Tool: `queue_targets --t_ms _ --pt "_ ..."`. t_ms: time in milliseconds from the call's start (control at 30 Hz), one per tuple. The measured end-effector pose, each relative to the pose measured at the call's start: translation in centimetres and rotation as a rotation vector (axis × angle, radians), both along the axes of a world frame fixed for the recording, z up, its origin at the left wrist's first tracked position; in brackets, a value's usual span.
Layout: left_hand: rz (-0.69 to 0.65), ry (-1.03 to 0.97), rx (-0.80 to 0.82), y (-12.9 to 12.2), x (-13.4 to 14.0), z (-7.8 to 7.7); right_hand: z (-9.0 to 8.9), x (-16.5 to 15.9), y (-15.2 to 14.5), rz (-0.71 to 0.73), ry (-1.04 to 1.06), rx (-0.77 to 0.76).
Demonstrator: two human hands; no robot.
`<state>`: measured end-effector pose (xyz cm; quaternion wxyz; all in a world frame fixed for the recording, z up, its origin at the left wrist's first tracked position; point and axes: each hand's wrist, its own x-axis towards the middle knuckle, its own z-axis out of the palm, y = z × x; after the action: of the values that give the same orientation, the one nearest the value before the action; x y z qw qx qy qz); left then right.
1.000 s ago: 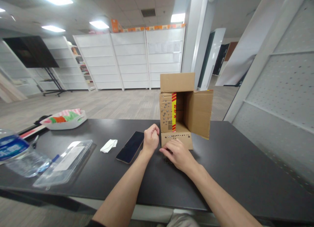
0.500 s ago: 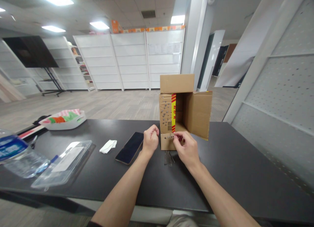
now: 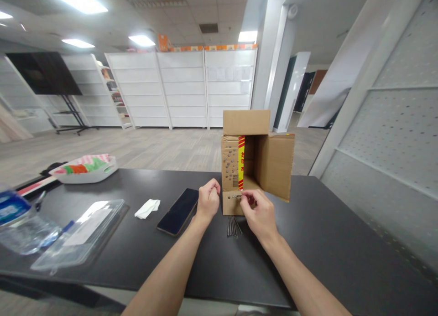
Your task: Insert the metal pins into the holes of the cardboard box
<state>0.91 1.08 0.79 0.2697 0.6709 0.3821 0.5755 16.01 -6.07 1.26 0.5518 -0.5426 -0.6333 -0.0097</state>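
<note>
An open cardboard box [image 3: 230, 181] stands on the dark table, its opening facing me. Several round metal heads dot its left front flap, with a row of small dark spots along the lower flap [image 3: 232, 207]. My right hand [image 3: 259, 211] is closed in a pinch, fingertips at that row; what they hold is too small to make out. Just left of the box, my left hand [image 3: 208, 199] is closed, thumb against the fingers, contents hidden. Several long nails [image 3: 233, 227] lie fanned out below the lower flap, between my hands.
Beside my left hand lies a black phone [image 3: 178, 211], then a crumpled white tissue [image 3: 147, 209]. Farther left are a clear plastic case [image 3: 82, 236], a water bottle [image 3: 25, 231] and a white basket [image 3: 85, 173] with coloured cloth. A perforated panel [image 3: 386, 161] rises at right.
The view has tilted up slightly, so the table and box appear lower. Both hands keep nearly the same places and closed poses by the box.
</note>
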Motion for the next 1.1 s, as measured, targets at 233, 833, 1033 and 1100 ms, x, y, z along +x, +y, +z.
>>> queue_targets --t_ms 233,833,1033,1100 --pt "0.002 -0.004 0.004 0.0 -0.1 0.1 0.0 0.1 0.1 -0.007 -0.007 -0.013" --pt "-0.002 -0.007 0.003 -0.1 0.0 0.2 -1.1 0.5 0.9 0.087 -0.076 -0.051" --pt "-0.002 0.0 0.011 0.0 0.0 0.0 -1.4 0.5 1.1 0.061 -0.093 -0.099" --pt "-0.001 0.003 0.015 0.0 0.0 0.0 -1.5 0.6 1.3 0.061 -0.097 -0.109"
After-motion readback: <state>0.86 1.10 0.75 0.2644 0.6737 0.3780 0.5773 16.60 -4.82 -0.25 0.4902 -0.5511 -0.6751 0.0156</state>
